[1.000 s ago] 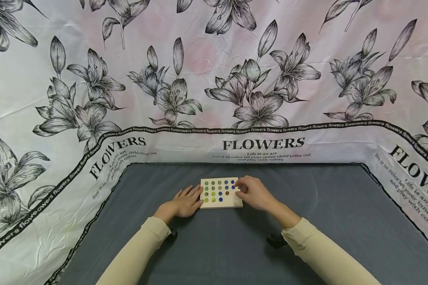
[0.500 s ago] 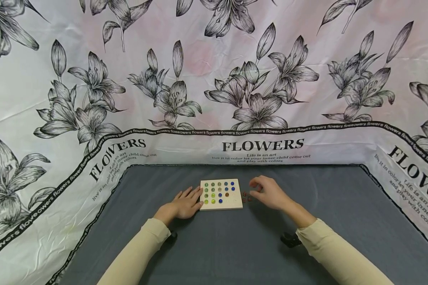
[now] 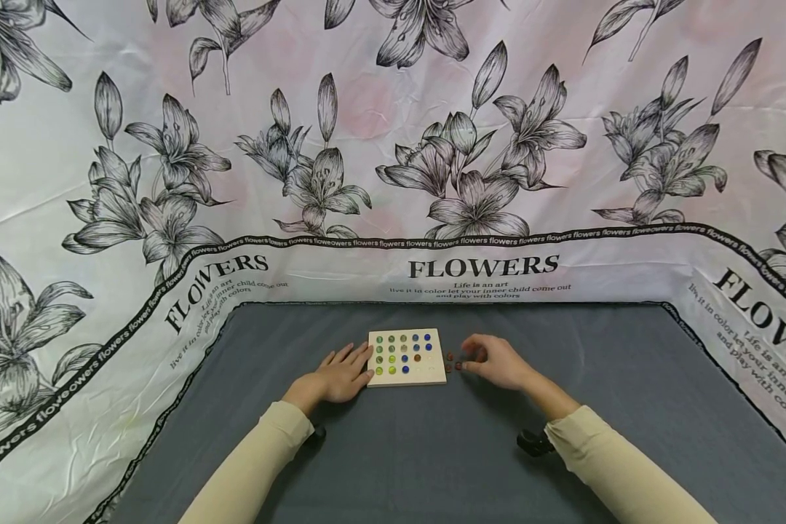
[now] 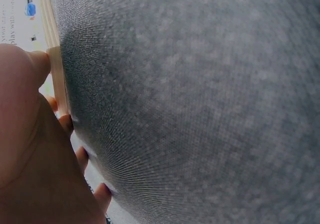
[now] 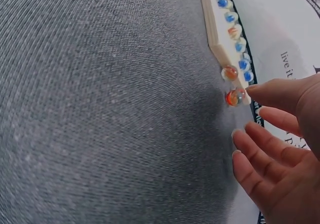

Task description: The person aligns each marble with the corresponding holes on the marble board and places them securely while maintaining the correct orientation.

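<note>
The left hand [image 3: 340,375] is resting flat on the bench [image 3: 432,451], its straight fingers [image 4: 42,64] touching the left edge of the wooden board [image 3: 407,356] and holding nothing. The right hand [image 3: 498,362] is lying relaxed, fingers [image 5: 272,92] loosely apart; its thumb seems to be touching an orange marble [image 5: 234,97], with a second marble [image 5: 230,73] just beyond the fingers.

left hand [image 3: 340,375] flat, fingers straight, right hand [image 3: 494,360] loosely open
</note>
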Available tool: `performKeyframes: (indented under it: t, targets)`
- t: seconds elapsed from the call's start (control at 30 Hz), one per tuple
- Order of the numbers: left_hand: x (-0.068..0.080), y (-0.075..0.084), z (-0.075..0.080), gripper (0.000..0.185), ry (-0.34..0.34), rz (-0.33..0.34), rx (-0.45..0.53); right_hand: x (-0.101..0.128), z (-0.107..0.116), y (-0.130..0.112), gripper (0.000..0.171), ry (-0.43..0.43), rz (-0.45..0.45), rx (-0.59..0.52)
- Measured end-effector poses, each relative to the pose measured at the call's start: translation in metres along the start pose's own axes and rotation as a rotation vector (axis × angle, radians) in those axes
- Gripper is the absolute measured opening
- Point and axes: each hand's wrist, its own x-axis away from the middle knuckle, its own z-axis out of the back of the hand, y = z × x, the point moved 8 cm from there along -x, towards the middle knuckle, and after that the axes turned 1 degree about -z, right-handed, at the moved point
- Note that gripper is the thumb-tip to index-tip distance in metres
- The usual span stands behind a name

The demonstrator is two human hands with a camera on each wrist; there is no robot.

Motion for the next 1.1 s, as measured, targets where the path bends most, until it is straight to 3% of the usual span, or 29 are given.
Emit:
performKeyframes:
  t: [0.5,1.1]
  targets:
    - [-0.001,0.0,-0.001,0.061,-0.001,0.001,-0.005,-0.002,-0.009,0.01,0.032,-0.02,0.002,-0.067]
    - [-0.002,-0.002,-0.002,0.061,0.002,0.004,-0.006,-0.006,-0.015,0.0,0.018,-0.009,0.024,-0.02]
